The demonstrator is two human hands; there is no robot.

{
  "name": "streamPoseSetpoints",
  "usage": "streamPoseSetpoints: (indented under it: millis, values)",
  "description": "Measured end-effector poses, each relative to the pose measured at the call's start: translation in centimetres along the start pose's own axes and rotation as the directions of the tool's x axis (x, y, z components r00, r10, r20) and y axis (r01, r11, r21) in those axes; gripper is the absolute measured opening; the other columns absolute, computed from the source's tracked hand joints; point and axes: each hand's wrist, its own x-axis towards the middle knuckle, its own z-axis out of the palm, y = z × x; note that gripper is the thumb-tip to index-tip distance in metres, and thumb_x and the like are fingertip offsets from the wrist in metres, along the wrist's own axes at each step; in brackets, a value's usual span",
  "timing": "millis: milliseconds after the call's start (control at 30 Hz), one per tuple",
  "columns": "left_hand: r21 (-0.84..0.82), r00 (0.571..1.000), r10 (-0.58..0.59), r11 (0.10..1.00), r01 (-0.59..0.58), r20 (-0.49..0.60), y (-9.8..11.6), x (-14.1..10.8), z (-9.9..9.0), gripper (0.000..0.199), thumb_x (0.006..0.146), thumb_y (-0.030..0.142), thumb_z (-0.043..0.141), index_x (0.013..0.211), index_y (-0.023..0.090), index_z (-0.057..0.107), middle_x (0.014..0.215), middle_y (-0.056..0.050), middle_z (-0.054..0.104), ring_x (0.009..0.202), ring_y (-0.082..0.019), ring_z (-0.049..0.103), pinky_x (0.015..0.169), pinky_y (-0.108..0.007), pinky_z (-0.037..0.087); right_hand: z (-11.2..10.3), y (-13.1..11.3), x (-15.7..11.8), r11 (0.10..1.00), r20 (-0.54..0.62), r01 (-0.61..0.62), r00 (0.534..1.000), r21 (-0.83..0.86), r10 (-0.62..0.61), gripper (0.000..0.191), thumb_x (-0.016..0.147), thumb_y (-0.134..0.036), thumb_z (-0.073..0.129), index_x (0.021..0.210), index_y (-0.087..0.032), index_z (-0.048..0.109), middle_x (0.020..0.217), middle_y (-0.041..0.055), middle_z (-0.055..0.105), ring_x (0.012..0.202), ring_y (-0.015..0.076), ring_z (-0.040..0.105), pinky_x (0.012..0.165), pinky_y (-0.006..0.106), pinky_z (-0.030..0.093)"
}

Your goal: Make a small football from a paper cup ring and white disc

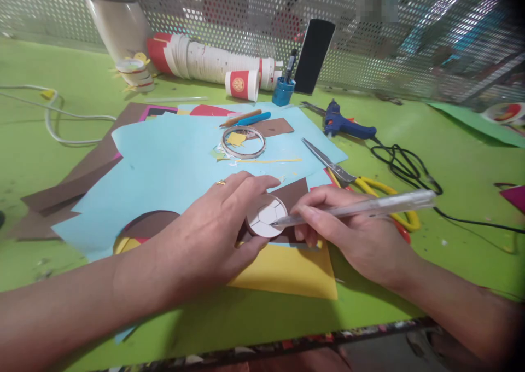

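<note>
My left hand (232, 216) curls its fingers and thumb around the edge of a small white round disc (264, 213), which looks like the base of a paper cup and bears dark lines in a pattern of polygons. My right hand (344, 224) grips a clear-barrelled pen (381, 203), its tip touching the disc's face near the right side. Beneath the hands are brown paper (297, 194), yellow paper (287, 271) and light blue sheets (164, 158). A ring (244, 142) with paper scraps inside rests beyond my left hand.
Scissors (334, 167) with yellow handles lie beside my right hand. A blue glue gun (348, 126) trails a black cord (406, 169). Along the back stand stacked paper cups (221, 60), a red-and-white cup (241, 85), a blue pot (283, 91) and a phone (314, 57) against a perforated metal screen (254, 11).
</note>
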Motion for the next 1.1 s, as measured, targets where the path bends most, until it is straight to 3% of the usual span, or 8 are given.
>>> streamPoseSetpoints:
  millis: [633, 1100]
  values:
    - [-0.005, 1.000, -0.013, 1.000, 0.014, 0.010, -0.01, -0.07, 0.02, 0.050, 0.085, 0.016, 0.058, 0.132, 0.019, 0.042, 0.109, -0.008, 0.061, 0.095, -0.022, 0.061, 0.082, -0.035, 0.050, 0.06, -0.26, 0.10, 1.000, -0.015, -0.015, 1.000, 0.021, 0.015, 0.016, 0.095, -0.027, 0.058, 0.082, -0.019, 0.064, 0.067, -0.0036, 0.067, 0.057, 0.0069, 0.060, 0.055, 0.017, 0.052]
    - [-0.010, 1.000, -0.019, 1.000, 0.020, 0.017, 0.09, -0.07, -0.14, 0.051, 0.084, 0.013, 0.060, 0.132, 0.017, 0.043, 0.111, -0.008, 0.061, 0.097, -0.022, 0.061, 0.084, -0.034, 0.049, -0.09, -0.18, -0.12, 0.999, 0.001, 0.007, 1.000, -0.039, -0.007, 0.016, 0.096, -0.024, 0.058, 0.082, -0.020, 0.065, 0.069, -0.0051, 0.066, 0.062, 0.0054, 0.061, 0.060, 0.014, 0.052]
